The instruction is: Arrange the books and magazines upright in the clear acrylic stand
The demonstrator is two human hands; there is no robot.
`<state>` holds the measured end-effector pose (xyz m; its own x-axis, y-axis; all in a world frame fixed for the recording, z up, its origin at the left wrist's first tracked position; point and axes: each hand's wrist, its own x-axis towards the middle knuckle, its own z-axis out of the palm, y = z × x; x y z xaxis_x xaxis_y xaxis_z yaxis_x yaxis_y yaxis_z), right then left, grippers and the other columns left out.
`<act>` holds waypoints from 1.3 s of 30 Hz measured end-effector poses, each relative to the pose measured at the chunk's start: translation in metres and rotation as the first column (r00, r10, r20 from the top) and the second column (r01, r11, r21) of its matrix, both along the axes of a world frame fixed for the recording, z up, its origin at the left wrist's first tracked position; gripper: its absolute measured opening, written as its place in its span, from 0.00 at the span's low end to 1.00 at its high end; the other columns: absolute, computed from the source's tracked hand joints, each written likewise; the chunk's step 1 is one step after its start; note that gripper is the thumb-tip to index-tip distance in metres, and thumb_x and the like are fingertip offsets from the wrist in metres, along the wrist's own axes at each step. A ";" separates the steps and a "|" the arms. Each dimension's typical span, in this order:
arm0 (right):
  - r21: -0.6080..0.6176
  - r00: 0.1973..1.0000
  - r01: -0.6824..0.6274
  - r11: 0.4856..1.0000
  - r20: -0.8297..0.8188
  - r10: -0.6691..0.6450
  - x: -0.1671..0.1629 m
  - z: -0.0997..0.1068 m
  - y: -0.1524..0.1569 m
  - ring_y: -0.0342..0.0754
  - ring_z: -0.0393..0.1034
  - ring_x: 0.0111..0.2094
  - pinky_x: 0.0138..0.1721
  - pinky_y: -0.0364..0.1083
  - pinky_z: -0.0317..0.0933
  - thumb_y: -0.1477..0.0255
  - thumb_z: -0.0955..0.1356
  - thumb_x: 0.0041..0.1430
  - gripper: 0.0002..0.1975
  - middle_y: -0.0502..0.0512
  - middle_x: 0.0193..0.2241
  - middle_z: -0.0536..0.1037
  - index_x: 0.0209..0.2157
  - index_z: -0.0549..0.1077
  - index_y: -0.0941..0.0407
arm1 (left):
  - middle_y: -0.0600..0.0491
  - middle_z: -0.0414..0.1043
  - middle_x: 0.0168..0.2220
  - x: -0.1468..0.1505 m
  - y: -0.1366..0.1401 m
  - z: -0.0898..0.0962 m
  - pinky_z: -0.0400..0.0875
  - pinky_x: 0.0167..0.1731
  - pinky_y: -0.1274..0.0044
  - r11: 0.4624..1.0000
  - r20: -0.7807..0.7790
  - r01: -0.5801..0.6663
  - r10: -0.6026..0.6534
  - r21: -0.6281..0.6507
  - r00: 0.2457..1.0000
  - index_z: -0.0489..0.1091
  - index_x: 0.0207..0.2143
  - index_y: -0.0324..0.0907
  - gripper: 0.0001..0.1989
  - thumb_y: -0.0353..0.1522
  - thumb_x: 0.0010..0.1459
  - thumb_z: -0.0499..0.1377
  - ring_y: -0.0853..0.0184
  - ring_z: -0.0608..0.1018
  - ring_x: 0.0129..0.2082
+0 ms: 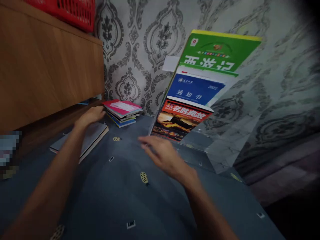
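Note:
My left hand [91,116] reaches over a closed dark-covered book [93,135] to the left edge of a small stack of books with a pink one on top [125,107]. Its fingers look loosely bent and are partly blurred; whether they touch the stack I cannot tell. My right hand [162,153] hovers by the lower left corner of a clear tiered stand [222,150], fingers apart and holding nothing. In the stand lean a green book [215,50], a blue booklet [195,88] and a red and black book [180,121], one above another.
A dark patterned cloth [120,193] covers the surface. On the left stands a wooden cabinet [50,63] with a red basket [75,15] on top. Patterned wallpaper [160,33] rises behind. The surface's right edge drops into shadow.

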<state>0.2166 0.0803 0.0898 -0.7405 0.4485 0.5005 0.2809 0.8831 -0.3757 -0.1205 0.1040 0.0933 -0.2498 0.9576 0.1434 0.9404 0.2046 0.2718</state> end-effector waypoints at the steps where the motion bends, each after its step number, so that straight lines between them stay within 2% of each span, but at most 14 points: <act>1: -0.019 0.993 -0.060 0.998 0.099 0.061 -0.008 -0.010 -0.002 0.53 0.78 0.43 0.46 0.53 0.72 0.68 0.64 0.68 0.13 0.54 0.41 0.82 0.49 0.78 0.51 | 0.38 0.72 0.57 -0.011 -0.013 -0.008 0.64 0.60 0.64 0.998 -0.025 -0.056 0.055 -0.025 0.998 0.67 0.56 0.33 0.21 0.33 0.67 0.46 0.51 0.71 0.60; 3: -0.039 0.966 -0.121 0.992 0.224 0.127 -0.024 -0.032 -0.008 0.53 0.77 0.45 0.48 0.52 0.72 0.72 0.66 0.67 0.13 0.56 0.45 0.81 0.51 0.76 0.52 | 0.35 0.67 0.63 -0.024 -0.038 -0.026 0.60 0.63 0.63 0.986 -0.070 -0.156 0.152 -0.063 0.986 0.64 0.60 0.33 0.23 0.34 0.68 0.44 0.49 0.64 0.67; 6: -0.037 0.944 -0.153 0.987 0.291 0.157 -0.040 -0.063 -0.023 0.57 0.72 0.56 0.57 0.57 0.67 0.73 0.68 0.66 0.17 0.63 0.56 0.75 0.56 0.73 0.55 | 0.32 0.53 0.70 -0.027 -0.066 -0.057 0.55 0.65 0.53 0.968 -0.110 -0.223 0.210 -0.113 0.971 0.55 0.66 0.28 0.29 0.37 0.69 0.42 0.45 0.54 0.71; 9: -0.015 0.934 -0.164 0.986 0.321 0.160 -0.038 -0.088 -0.039 0.57 0.66 0.62 0.62 0.58 0.63 0.72 0.68 0.67 0.20 0.65 0.62 0.69 0.59 0.69 0.55 | 0.33 0.47 0.72 -0.024 -0.077 -0.078 0.51 0.66 0.51 0.962 -0.133 -0.227 0.208 -0.151 0.969 0.52 0.68 0.28 0.32 0.40 0.69 0.39 0.48 0.51 0.73; 12: 0.001 0.944 -0.150 0.989 0.298 0.143 -0.024 -0.104 -0.053 0.55 0.65 0.62 0.63 0.58 0.61 0.72 0.66 0.69 0.17 0.64 0.62 0.70 0.57 0.71 0.55 | 0.35 0.44 0.73 -0.022 -0.079 -0.086 0.48 0.67 0.52 0.962 -0.144 -0.215 0.192 -0.170 0.971 0.51 0.69 0.27 0.35 0.42 0.69 0.36 0.51 0.48 0.73; 17: -0.030 0.965 -0.086 0.996 0.246 0.091 -0.006 -0.110 -0.063 0.55 0.67 0.60 0.62 0.56 0.64 0.74 0.64 0.69 0.17 0.64 0.60 0.71 0.57 0.72 0.58 | 0.37 0.43 0.73 -0.004 -0.083 -0.090 0.47 0.67 0.50 0.965 -0.184 -0.197 0.164 -0.175 0.969 0.50 0.70 0.30 0.34 0.42 0.69 0.35 0.51 0.48 0.73; 21: -0.026 0.969 -0.090 0.996 0.228 0.093 -0.006 -0.107 -0.064 0.56 0.69 0.59 0.59 0.56 0.66 0.75 0.65 0.69 0.15 0.65 0.59 0.73 0.55 0.74 0.59 | 0.37 0.47 0.72 0.014 -0.086 -0.094 0.49 0.65 0.46 0.970 -0.214 -0.162 0.122 -0.181 0.969 0.52 0.70 0.33 0.32 0.41 0.70 0.37 0.49 0.51 0.73; 23: -0.015 0.968 -0.098 0.995 0.231 0.099 -0.007 -0.107 -0.064 0.56 0.69 0.58 0.59 0.55 0.66 0.75 0.64 0.69 0.14 0.65 0.58 0.73 0.54 0.74 0.60 | 0.38 0.47 0.73 0.015 -0.086 -0.094 0.51 0.64 0.46 0.965 -0.215 -0.170 0.126 -0.199 0.968 0.52 0.70 0.34 0.33 0.42 0.69 0.38 0.49 0.51 0.73; 25: -0.006 0.965 -0.102 0.995 0.242 0.100 -0.007 -0.107 -0.064 0.55 0.69 0.58 0.60 0.55 0.65 0.75 0.64 0.70 0.14 0.65 0.58 0.73 0.53 0.75 0.60 | 0.39 0.47 0.73 0.009 -0.086 -0.092 0.51 0.65 0.47 0.960 -0.210 -0.201 0.158 -0.197 0.965 0.53 0.70 0.36 0.34 0.44 0.69 0.39 0.48 0.50 0.73; 27: -0.003 0.963 -0.101 0.995 0.251 0.099 -0.006 -0.108 -0.063 0.55 0.69 0.58 0.60 0.55 0.65 0.74 0.64 0.70 0.13 0.64 0.58 0.73 0.52 0.76 0.59 | 0.38 0.50 0.72 -0.001 -0.088 -0.088 0.54 0.63 0.46 0.954 -0.189 -0.246 0.214 -0.171 0.958 0.54 0.69 0.37 0.35 0.47 0.68 0.39 0.44 0.54 0.71; 32: -0.009 0.968 -0.095 0.995 0.232 0.094 -0.006 -0.108 -0.063 0.55 0.68 0.58 0.59 0.56 0.66 0.74 0.63 0.71 0.13 0.65 0.58 0.73 0.50 0.76 0.59 | 0.32 0.65 0.63 -0.017 -0.098 -0.076 0.67 0.55 0.51 0.938 -0.176 -0.316 0.291 -0.140 0.940 0.63 0.62 0.33 0.33 0.48 0.67 0.43 0.38 0.68 0.62; 37: -0.002 0.968 -0.107 0.994 0.228 0.105 -0.007 -0.109 -0.063 0.55 0.68 0.58 0.59 0.55 0.65 0.75 0.64 0.70 0.13 0.65 0.58 0.73 0.51 0.76 0.60 | 0.31 0.70 0.57 -0.032 -0.099 -0.068 0.68 0.51 0.50 0.954 -0.105 -0.290 0.282 -0.071 0.954 0.69 0.52 0.35 0.29 0.50 0.63 0.52 0.35 0.70 0.58; 39: 0.007 0.968 -0.106 0.994 0.228 0.102 -0.007 -0.110 -0.062 0.55 0.68 0.58 0.59 0.56 0.65 0.75 0.64 0.70 0.13 0.65 0.58 0.73 0.51 0.76 0.60 | 0.33 0.74 0.50 -0.044 -0.095 -0.065 0.70 0.47 0.54 0.982 -0.028 -0.187 0.186 -0.038 0.982 0.69 0.46 0.33 0.29 0.51 0.60 0.55 0.37 0.73 0.54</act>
